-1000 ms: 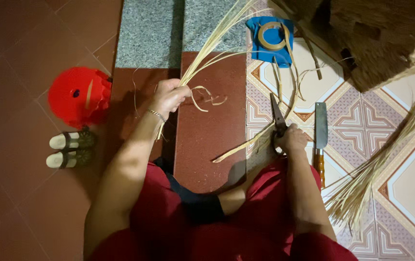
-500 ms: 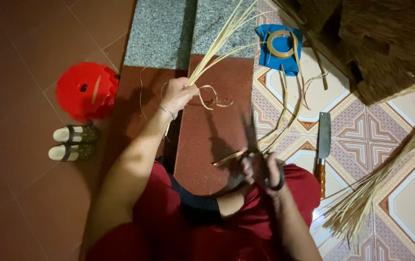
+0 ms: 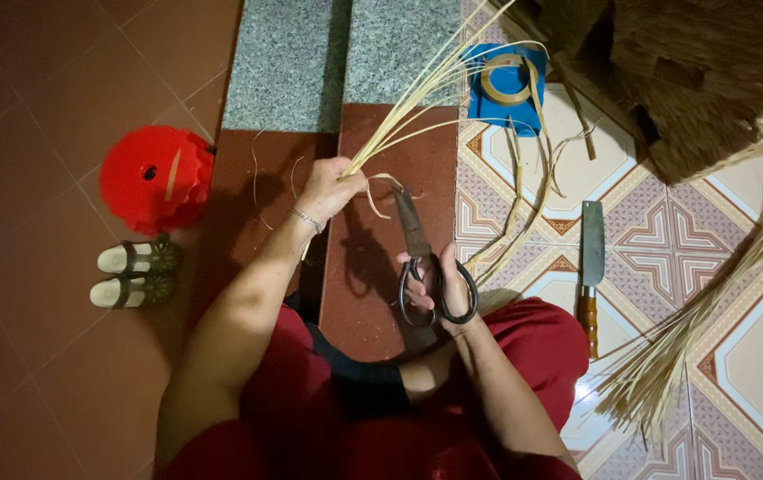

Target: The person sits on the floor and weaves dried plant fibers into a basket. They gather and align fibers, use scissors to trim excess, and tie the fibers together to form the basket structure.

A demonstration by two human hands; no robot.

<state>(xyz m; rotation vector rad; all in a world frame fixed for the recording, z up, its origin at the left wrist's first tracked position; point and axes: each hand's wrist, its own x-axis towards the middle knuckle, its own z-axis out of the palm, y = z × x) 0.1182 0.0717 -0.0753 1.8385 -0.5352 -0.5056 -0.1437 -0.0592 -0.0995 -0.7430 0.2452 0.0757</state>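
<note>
My left hand (image 3: 330, 187) grips a bundle of pale straw strips (image 3: 426, 89) that fan up and to the right over the step. A bracelet sits on that wrist. My right hand (image 3: 439, 289) holds large black-handled scissors (image 3: 417, 244) by the loops, with the blades pointing up toward the short curled ends of the strips just below my left hand. The blades look nearly closed.
A cleaver with a wooden handle (image 3: 590, 271) lies on the patterned tiles at right. A blue stool with a ring of strip (image 3: 506, 84) stands at top. Loose straw (image 3: 710, 320) lies at right. A red plastic stool (image 3: 155, 178) and sandals (image 3: 132, 271) are at left.
My right hand has taken the scissors up from the tiles beside the cleaver and brought them left, blades pointing up at the strips. My left hand has kept its hold on the bundle.
</note>
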